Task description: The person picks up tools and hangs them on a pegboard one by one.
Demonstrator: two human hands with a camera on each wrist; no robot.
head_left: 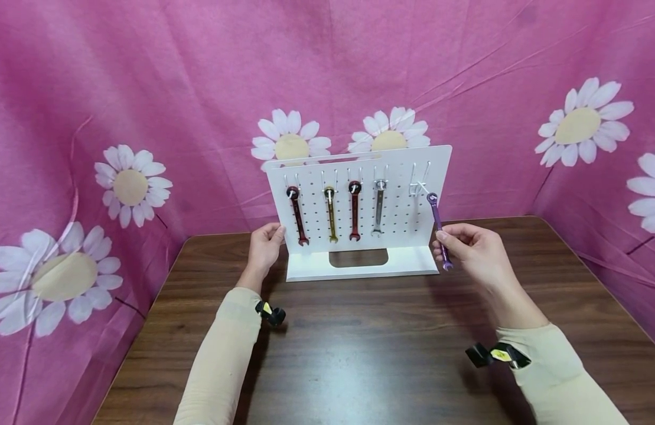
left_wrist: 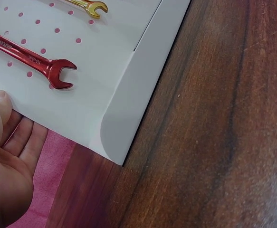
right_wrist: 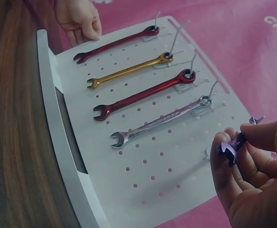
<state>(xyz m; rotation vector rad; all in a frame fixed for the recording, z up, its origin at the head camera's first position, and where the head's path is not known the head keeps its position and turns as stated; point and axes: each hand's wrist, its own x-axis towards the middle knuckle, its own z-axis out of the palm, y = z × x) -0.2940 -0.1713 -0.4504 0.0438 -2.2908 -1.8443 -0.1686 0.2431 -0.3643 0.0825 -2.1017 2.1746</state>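
I am seeing the right hand (head_left: 473,248) pinching the purple wrench (head_left: 439,230) — thumb and curled fingers (right_wrist: 228,166) are closing round the lower part of its shaft, the open-jawed end (right_wrist: 229,153) showing between them in the right wrist view. The wrench is hanging nearly upright, its ring end (head_left: 432,198) sitting at the tip of the rightmost hook (head_left: 420,187); I cannot tell whether the ring is threaded on the hook or only touching it.

The left hand (head_left: 264,248) is resting against the left edge of the white pegboard (head_left: 401,230), fingers lying relaxed and nearly straight, thumb (left_wrist: 3,102) touching the board's edge, nothing being gripped.

Outward from the hands, four wrenches are hanging on the board's other hooks, left to right in the head view: a dark red wrench (head_left: 297,215), a gold wrench (head_left: 331,213), a bright red wrench (head_left: 354,210) and a silver wrench (head_left: 378,208) — each with its open jaw pointing down.

The pegboard is standing upright on its white base (head_left: 306,268) at the far side of the dark wooden worktop (head_left: 370,354). A pink cloth with white daisies (head_left: 130,183) is hanging behind and to both sides.
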